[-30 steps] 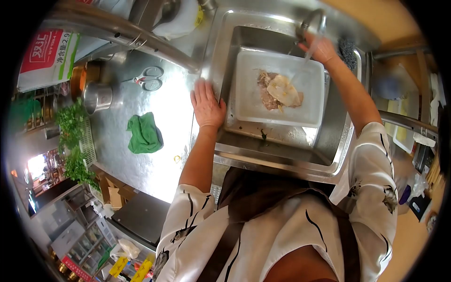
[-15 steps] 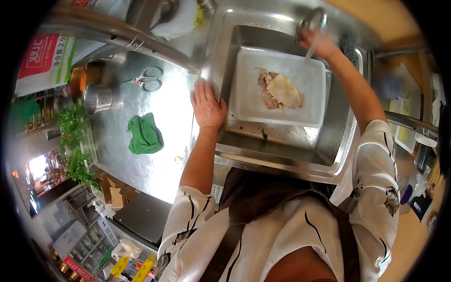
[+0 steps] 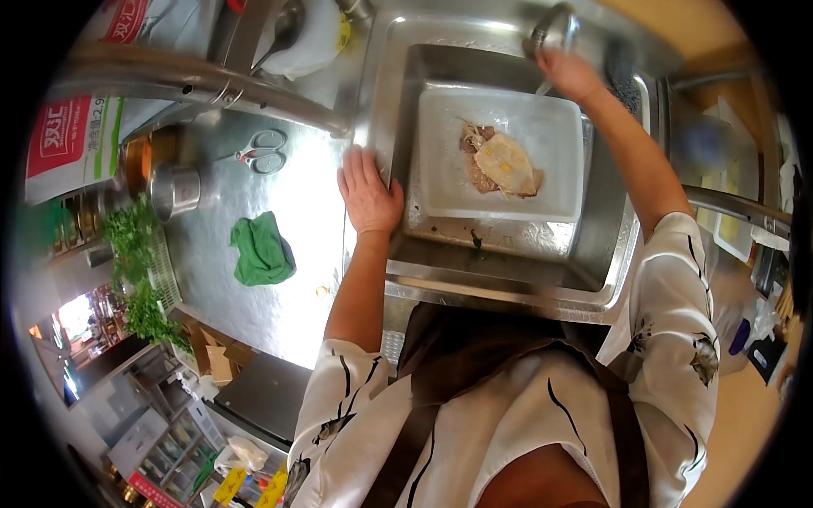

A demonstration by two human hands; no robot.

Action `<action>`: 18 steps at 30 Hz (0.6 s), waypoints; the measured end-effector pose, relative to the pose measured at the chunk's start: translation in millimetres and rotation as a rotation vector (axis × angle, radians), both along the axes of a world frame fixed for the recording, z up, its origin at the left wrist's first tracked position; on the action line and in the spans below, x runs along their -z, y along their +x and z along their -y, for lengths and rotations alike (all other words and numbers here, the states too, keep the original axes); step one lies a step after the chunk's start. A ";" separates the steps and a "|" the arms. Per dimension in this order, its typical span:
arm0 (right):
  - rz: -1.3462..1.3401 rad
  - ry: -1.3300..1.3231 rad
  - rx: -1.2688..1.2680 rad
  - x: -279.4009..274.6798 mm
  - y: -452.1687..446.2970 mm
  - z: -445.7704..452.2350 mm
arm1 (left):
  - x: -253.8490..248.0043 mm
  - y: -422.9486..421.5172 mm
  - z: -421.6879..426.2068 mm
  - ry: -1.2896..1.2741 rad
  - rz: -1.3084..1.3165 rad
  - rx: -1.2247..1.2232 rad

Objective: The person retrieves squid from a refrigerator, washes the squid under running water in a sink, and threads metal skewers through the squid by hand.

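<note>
My left hand (image 3: 370,193) lies flat on the steel at the sink's left rim, fingers stretched out and holding nothing. At the top of the sink (image 3: 500,292), my right hand (image 3: 572,74) is closed at the metal faucet (image 3: 555,32). A white rectangular tub (image 3: 550,152) sits in the basin. Inside it lie pale and brownish pieces of food (image 3: 506,163), which I cannot name for certain. A small dark green scrap (image 3: 477,240) is on the basin floor below the tub.
Scissors (image 3: 261,152), a crumpled green cloth (image 3: 261,249) and a metal pot (image 3: 176,190) are on the left counter. Leafy greens (image 3: 131,245) stand beyond it. A steel bar (image 3: 203,85) crosses the upper left. A dark scrubber (image 3: 625,89) lies right of the faucet.
My right hand has moved slightly up and left to the faucet, and its fingers have closed there. The water stream has shrunk to a short trace. The view has shifted slightly.
</note>
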State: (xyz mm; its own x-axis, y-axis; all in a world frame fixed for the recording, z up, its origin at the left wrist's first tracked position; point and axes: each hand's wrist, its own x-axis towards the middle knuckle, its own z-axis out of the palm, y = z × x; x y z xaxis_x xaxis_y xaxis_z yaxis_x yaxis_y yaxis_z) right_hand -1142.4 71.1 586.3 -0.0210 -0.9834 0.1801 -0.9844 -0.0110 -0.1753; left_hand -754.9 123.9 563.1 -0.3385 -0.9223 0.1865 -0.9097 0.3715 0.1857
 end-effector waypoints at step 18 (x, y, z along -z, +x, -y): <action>0.139 0.487 0.162 140.9 145.1 -122.5 | -5.3 -1.5 1.7 0.042 0.000 -0.012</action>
State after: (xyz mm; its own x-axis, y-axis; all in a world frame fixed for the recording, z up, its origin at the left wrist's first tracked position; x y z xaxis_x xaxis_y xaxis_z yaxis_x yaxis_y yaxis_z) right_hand -997.4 193.5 445.4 -0.1709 -0.9345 -0.3122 -0.9339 0.2546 -0.2510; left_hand -756.4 122.3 568.4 -0.3273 -0.9333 0.1477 -0.9139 0.3524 0.2013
